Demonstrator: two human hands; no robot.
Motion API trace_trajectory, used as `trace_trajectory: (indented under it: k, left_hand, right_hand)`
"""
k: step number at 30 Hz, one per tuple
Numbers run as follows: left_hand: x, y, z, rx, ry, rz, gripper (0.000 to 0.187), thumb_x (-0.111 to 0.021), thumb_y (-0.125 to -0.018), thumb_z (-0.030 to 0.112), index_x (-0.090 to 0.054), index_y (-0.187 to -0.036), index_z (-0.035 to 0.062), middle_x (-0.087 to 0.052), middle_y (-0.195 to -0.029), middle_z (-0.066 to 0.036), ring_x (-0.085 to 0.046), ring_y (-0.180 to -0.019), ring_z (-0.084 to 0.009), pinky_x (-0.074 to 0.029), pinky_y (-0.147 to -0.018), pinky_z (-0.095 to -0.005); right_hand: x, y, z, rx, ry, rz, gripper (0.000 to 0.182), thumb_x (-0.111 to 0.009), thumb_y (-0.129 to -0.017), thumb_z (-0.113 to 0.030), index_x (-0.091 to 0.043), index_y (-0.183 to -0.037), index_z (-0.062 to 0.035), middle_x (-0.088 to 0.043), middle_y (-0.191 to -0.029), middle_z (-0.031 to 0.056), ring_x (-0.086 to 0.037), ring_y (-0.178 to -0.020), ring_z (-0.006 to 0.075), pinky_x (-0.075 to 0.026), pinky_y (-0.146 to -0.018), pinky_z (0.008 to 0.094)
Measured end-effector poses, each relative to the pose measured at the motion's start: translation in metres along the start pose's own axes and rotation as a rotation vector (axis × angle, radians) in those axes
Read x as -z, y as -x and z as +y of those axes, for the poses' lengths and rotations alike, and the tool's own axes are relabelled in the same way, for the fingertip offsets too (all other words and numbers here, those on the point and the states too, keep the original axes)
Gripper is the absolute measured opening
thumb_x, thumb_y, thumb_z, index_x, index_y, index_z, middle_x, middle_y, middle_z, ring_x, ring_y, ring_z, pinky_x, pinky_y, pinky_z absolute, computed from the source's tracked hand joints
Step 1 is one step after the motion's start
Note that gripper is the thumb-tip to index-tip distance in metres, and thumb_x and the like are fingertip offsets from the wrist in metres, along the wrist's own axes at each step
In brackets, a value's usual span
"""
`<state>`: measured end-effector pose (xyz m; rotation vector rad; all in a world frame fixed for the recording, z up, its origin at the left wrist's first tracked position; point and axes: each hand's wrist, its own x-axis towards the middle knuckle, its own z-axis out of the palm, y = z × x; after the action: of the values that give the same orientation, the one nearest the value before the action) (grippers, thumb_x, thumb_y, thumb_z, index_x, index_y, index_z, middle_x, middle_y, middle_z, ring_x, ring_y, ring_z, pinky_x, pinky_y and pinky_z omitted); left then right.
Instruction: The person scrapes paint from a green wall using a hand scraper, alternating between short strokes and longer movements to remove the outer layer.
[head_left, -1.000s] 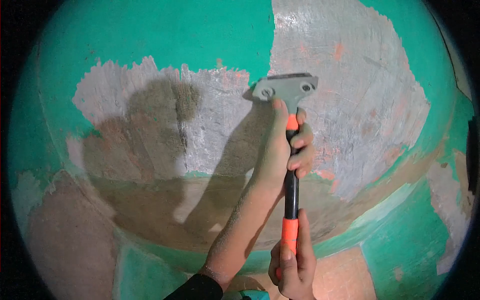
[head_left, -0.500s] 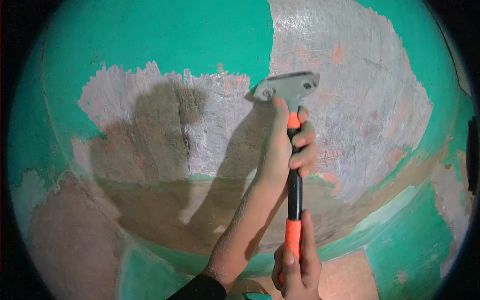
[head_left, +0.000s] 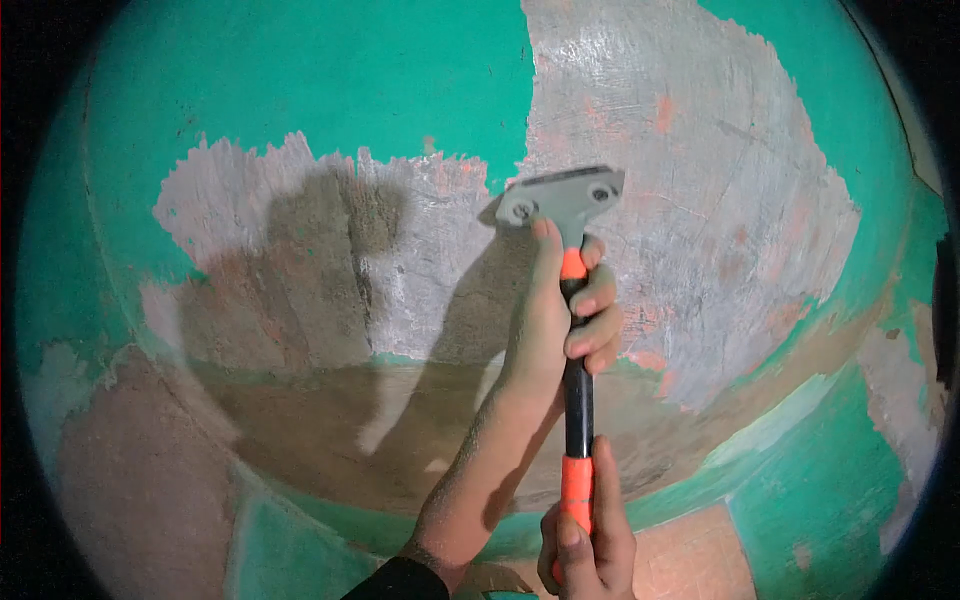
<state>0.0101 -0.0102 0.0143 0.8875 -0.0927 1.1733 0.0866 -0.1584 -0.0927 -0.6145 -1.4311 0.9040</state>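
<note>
A long-handled scraper [head_left: 578, 410] with a grey head and a black and orange handle is held upright against the wall. Its wide blade lies at the edge between green paint [head_left: 350, 75] and a bare grey patch [head_left: 690, 210]. My left hand [head_left: 562, 310] wraps the upper handle, thumb reaching onto the base of the head. Lower down, my right hand [head_left: 595, 550] is closed around the orange grip. Whether the blade touches the wall cannot be made out.
Another bare patch [head_left: 235, 195] with a ragged upper edge spreads to the left, partly under my shadow. A brownish band [head_left: 300, 420] runs below it. Near the bottom are green areas [head_left: 810, 480] and a tan tile-like square [head_left: 700, 555].
The scraper head has shifted slightly down and left, tilting a little more, and both hands have moved with it. Their grips look the same.
</note>
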Motion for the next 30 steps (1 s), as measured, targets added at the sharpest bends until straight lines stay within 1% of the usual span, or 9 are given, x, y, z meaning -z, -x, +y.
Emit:
trace_trajectory:
  k: [6,10,13,15,17,20,23,28,30]
  left_hand:
    - [0.001,-0.004,0.001,-0.002,-0.036,-0.010,0.052,-0.033,-0.091,0.066,-0.042,-0.089,0.0141,-0.032,-0.059,0.007,-0.029,-0.035,-0.0036,-0.031,-0.032,-0.0219]
    - [-0.004,-0.010,0.006,-0.027,-0.043,-0.021,0.053,-0.034,-0.090,0.067,-0.042,-0.089,0.0143,-0.032,-0.059,0.007,-0.029,-0.036,-0.0034,-0.031,-0.033,-0.0219]
    - [-0.004,-0.007,0.008,-0.013,-0.080,0.016,0.054,-0.035,-0.089,0.067,-0.042,-0.089,0.0141,-0.032,-0.059,0.007,-0.029,-0.035,-0.0036,-0.031,-0.032,-0.0221]
    - [-0.002,-0.002,0.004,-0.023,-0.116,0.000,0.054,-0.035,-0.089,0.067,-0.042,-0.089,0.0142,-0.032,-0.059,0.007,-0.029,-0.036,-0.0034,-0.031,-0.032,-0.0219]
    - [-0.007,0.000,0.005,-0.009,-0.111,0.037,0.053,-0.033,-0.090,0.067,-0.043,-0.089,0.0147,-0.032,-0.059,0.007,-0.029,-0.036,-0.0033,-0.032,-0.033,-0.0217]
    - [-0.014,-0.009,0.014,-0.059,-0.153,0.040,0.054,-0.032,-0.089,0.068,-0.042,-0.088,0.0153,-0.031,-0.058,0.008,-0.027,-0.035,-0.0039,-0.031,-0.033,-0.0220]
    - [-0.005,-0.001,0.005,-0.037,-0.155,0.020,0.053,-0.032,-0.090,0.068,-0.042,-0.088,0.0154,-0.031,-0.059,0.008,-0.028,-0.036,-0.0034,-0.030,-0.033,-0.0215]
    - [-0.014,-0.015,0.018,-0.076,-0.100,-0.055,0.053,-0.032,-0.090,0.068,-0.042,-0.088,0.0155,-0.031,-0.058,0.008,-0.027,-0.035,-0.0035,-0.030,-0.033,-0.0216]
    - [-0.013,-0.013,0.016,-0.043,-0.103,-0.018,0.053,-0.034,-0.089,0.068,-0.042,-0.088,0.0157,-0.032,-0.058,0.008,-0.027,-0.035,-0.0035,-0.029,-0.033,-0.0217]
  right_hand:
    - [0.000,0.002,-0.013,-0.121,-0.158,-0.026,0.065,-0.043,-0.097,-0.012,-0.004,-0.147,0.0015,-0.043,-0.077,-0.0009,-0.038,-0.066,0.0055,-0.035,-0.065,0.0189]
    - [-0.007,-0.011,0.001,0.189,0.064,0.028,0.059,-0.043,-0.099,-0.017,-0.014,-0.147,0.0021,-0.044,-0.077,-0.0017,-0.036,-0.060,0.0055,-0.032,-0.055,0.0184]
    - [-0.004,-0.008,0.003,0.114,0.113,0.022,0.059,-0.042,-0.098,-0.016,-0.014,-0.147,0.0027,-0.044,-0.077,-0.0016,-0.036,-0.058,0.0055,-0.032,-0.053,0.0187]
    - [-0.004,0.001,-0.011,-0.066,-0.046,0.014,0.063,-0.042,-0.097,-0.012,-0.007,-0.147,0.0026,-0.044,-0.079,-0.0003,-0.038,-0.066,0.0061,-0.034,-0.062,0.0191]
    - [-0.006,-0.001,-0.012,-0.092,-0.079,0.013,0.066,-0.042,-0.096,-0.012,-0.003,-0.147,0.0018,-0.044,-0.074,0.0010,-0.039,-0.061,0.0065,-0.034,-0.059,0.0194]
    - [-0.009,-0.008,-0.004,-0.007,0.010,0.028,0.067,-0.043,-0.096,-0.016,-0.003,-0.147,0.0005,-0.043,-0.061,0.0023,-0.038,-0.045,0.0067,-0.032,-0.042,0.0198]
    - [-0.006,-0.005,-0.005,0.011,0.018,0.026,0.064,-0.042,-0.097,-0.016,-0.006,-0.147,0.0014,-0.043,-0.066,0.0009,-0.037,-0.048,0.0063,-0.032,-0.045,0.0194]
    - [-0.008,-0.021,-0.008,0.220,0.086,0.007,0.059,-0.042,-0.098,-0.015,-0.014,-0.147,0.0017,-0.045,-0.076,-0.0012,-0.035,-0.056,0.0053,-0.032,-0.052,0.0184]
    - [-0.006,-0.017,-0.009,0.166,0.074,0.020,0.058,-0.041,-0.098,-0.015,-0.014,-0.147,0.0013,-0.045,-0.076,-0.0012,-0.036,-0.057,0.0052,-0.032,-0.052,0.0185]
